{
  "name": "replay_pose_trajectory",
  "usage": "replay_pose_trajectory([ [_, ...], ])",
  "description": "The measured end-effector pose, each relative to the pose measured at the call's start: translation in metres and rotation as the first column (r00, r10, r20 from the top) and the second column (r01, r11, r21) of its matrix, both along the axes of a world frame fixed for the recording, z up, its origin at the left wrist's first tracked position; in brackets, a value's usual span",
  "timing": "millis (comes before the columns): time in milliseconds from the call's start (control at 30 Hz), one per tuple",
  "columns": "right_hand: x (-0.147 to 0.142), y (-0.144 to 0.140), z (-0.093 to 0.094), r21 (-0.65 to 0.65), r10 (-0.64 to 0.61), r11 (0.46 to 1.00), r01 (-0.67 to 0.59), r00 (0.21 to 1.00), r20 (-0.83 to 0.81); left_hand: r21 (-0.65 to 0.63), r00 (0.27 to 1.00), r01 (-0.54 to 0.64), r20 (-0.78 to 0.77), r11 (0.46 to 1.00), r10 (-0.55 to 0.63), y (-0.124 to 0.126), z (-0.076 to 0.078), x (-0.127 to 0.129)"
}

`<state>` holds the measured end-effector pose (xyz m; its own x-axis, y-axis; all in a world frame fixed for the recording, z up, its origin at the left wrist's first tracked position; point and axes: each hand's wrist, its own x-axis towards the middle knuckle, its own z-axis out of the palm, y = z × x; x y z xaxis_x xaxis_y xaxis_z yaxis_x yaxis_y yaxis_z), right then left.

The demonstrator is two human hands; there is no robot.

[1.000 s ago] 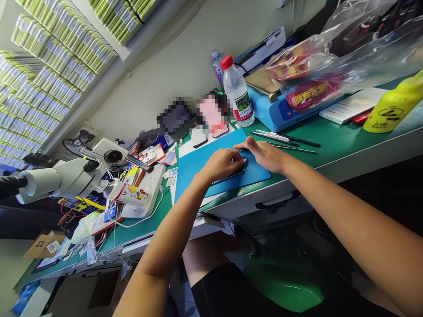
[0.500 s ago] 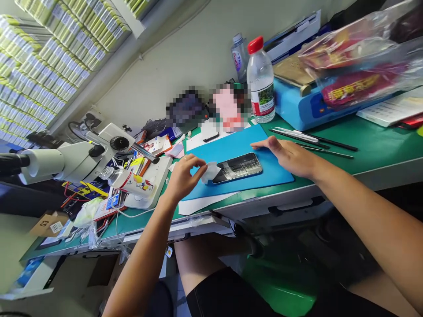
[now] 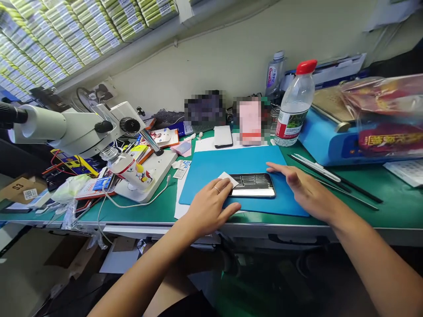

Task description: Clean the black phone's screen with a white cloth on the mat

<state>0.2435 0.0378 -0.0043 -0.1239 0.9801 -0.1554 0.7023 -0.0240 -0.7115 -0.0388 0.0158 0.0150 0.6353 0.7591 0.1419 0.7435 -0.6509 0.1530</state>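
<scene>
A smartphone (image 3: 256, 187) with a dark, glossy face lies on a blue mat (image 3: 228, 158). My left hand (image 3: 211, 204), a ring on one finger, presses a small white wipe (image 3: 228, 178) onto the phone's left end; the thumb is spread toward me, off the phone. The fingertips partly hide the wipe and that end of the phone. Just right of the phone is my right hand (image 3: 309, 193), fingers stretched out and holding nothing, its edge low over the mat's right side.
Tweezers and thin tools (image 3: 333, 178) lie to the right, before a blue machine (image 3: 324, 136). A red-capped bottle (image 3: 295, 108) stands behind the mat. On the left are a microscope (image 3: 72, 127), a dispenser bottle (image 3: 128, 169) and a white cable (image 3: 142, 203).
My left hand, which was raised at the phone's left end pinching the wipe, has come down flat and presses the wipe on the phone. The right hand stays outstretched. The view has tilted.
</scene>
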Motion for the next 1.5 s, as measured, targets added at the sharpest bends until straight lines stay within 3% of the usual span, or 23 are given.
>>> replay_pose_trajectory([
  [200, 0.0, 0.002, 0.0, -0.004, -0.016, 1.0, 0.016, 1.0, 0.02, -0.068, 0.989, 0.111, 0.109, 0.992, -0.103, 0.013, -0.003, 0.041],
  [400, 0.001, 0.003, 0.0, 0.012, -0.055, 0.998, 0.055, 0.996, 0.068, -0.129, 0.979, 0.196, 0.088, 0.972, -0.186, 0.016, -0.002, 0.083],
  [533, 0.002, 0.004, -0.002, 0.011, -0.054, 0.999, 0.053, 0.994, 0.092, -0.104, 0.986, 0.165, 0.056, 0.981, -0.16, 0.013, -0.006, 0.074],
  [733, 0.003, 0.003, -0.002, -0.004, -0.054, 0.998, 0.055, 0.994, 0.091, -0.105, 0.998, -0.001, 0.055, 0.994, 0.007, 0.01, -0.006, 0.023],
  [867, 0.002, 0.001, 0.002, -0.031, -0.05, 0.998, 0.053, 0.994, 0.098, -0.164, 0.999, -0.037, -0.025, 0.986, 0.034, 0.003, 0.001, -0.005],
  [967, 0.002, 0.001, 0.003, -0.033, -0.038, 0.999, 0.042, 0.994, 0.107, -0.179, 0.999, 0.002, -0.044, 0.984, -0.01, -0.002, 0.007, -0.012],
  [1100, 0.004, 0.0, 0.001, -0.019, -0.044, 0.999, 0.045, 0.996, 0.083, -0.14, 0.995, 0.102, 0.019, 0.985, -0.1, 0.004, 0.01, -0.003],
  [1267, 0.003, 0.001, 0.001, -0.032, -0.053, 0.998, 0.055, 0.997, 0.059, -0.112, 0.983, 0.18, 0.066, 0.977, -0.174, 0.024, 0.008, 0.035],
  [1400, 0.004, 0.002, -0.002, -0.027, -0.051, 0.998, 0.053, 0.996, 0.08, -0.104, 0.982, 0.189, 0.049, 0.977, -0.184, 0.032, 0.006, 0.064],
  [1500, 0.004, 0.002, -0.003, -0.022, -0.057, 0.998, 0.059, 0.995, 0.082, -0.073, 0.985, 0.175, 0.024, 0.982, -0.174, 0.028, 0.005, 0.073],
])
